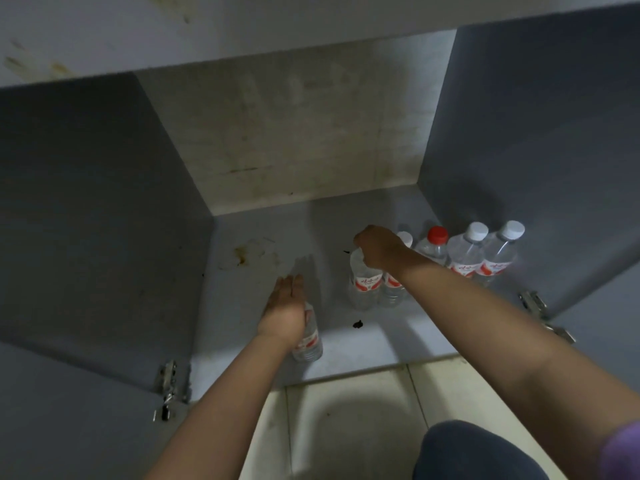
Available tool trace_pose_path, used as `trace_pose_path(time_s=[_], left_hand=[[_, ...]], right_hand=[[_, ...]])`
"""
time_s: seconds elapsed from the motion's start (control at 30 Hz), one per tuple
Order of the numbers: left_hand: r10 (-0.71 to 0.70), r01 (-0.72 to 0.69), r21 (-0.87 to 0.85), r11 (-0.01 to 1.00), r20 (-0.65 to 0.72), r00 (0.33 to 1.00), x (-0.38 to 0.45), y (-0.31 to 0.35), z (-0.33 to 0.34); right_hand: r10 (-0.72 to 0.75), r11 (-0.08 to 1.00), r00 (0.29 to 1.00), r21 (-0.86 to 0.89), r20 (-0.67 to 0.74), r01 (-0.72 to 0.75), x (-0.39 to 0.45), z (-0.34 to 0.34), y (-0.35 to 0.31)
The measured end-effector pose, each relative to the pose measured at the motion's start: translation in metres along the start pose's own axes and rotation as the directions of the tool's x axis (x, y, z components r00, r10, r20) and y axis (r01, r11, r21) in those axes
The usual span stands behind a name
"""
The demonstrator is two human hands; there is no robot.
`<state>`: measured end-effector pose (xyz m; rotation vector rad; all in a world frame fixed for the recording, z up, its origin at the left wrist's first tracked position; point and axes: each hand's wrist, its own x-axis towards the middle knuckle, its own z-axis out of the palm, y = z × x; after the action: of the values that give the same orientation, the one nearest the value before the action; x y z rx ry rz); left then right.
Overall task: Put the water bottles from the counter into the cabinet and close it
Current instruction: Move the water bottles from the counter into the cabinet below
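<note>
Fingers (362, 241) of the right hand (379, 251) pinch the top of a water bottle (363, 282) on the cabinet floor (277, 237), while the left hand (284, 306) lies against another bottle (308, 341).

Left-hand fingers (294, 282) are stretched out straight and close together, the palm against the neck of that bottle near the front edge of the cabinet floor; whether they grip it I cannot tell. The pinched bottle stands upright, touching a second one (393, 289) just to its right. Further right, against the right wall (536, 133), stand a red-capped bottle (434, 245) and two white-capped bottles (485, 254) side by side. Both cabinet doors are open, with hinges (169, 382) showing at each side.
</note>
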<state>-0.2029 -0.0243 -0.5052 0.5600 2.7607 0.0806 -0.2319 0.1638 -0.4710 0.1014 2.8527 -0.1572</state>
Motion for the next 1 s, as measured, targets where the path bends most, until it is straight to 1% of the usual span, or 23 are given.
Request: trace_pose_path(time_s=[0.17,0.27,0.33,0.4,0.47,0.57,0.73,0.87,1.0], left_hand=[[-0.018,0.018,0.052,0.998,0.000,1.000,-0.001,0.000,-0.001],[-0.080,0.083,0.140,0.987,-0.025,0.996,-0.008,0.002,-0.002],[-0.111,0.114,0.172,0.978,-0.023,0.994,-0.012,0.003,-0.005],[-0.115,0.113,0.172,0.979,0.000,0.993,-0.013,0.003,-0.010],[-0.113,0.109,0.164,0.980,0.013,0.994,-0.009,0.003,-0.015],[-0.131,0.127,0.088,0.988,0.042,0.991,0.007,0.005,-0.024],[-0.049,0.049,0.114,0.992,-0.004,0.999,0.039,0.020,-0.031],[-0.015,0.018,0.108,0.994,-0.036,0.999,0.061,0.043,-0.033],[0.007,-0.003,0.131,0.991,-0.030,1.000,0.077,0.063,-0.035]], right_hand=[[-0.016,1.000,1.000,-0.011,0.007,0.016,0.003,0.003,0.002],[-0.016,1.000,1.000,-0.016,-0.007,0.015,0.006,0.007,0.006],[-0.042,0.999,0.999,-0.003,-0.004,0.042,0.006,0.009,0.009],[-0.081,0.997,0.997,0.011,0.000,0.081,0.006,0.013,0.013],[-0.102,0.995,0.994,0.014,-0.031,0.102,0.004,0.018,0.017],[-0.123,0.992,0.989,0.024,-0.079,0.125,0.001,0.028,0.020],[-0.133,0.990,0.984,0.033,-0.119,0.138,-0.002,0.039,0.022],[-0.151,0.988,0.980,0.017,-0.125,0.155,-0.002,0.043,0.026],[-0.164,0.985,0.977,0.033,-0.136,0.170,-0.004,0.042,0.030]])
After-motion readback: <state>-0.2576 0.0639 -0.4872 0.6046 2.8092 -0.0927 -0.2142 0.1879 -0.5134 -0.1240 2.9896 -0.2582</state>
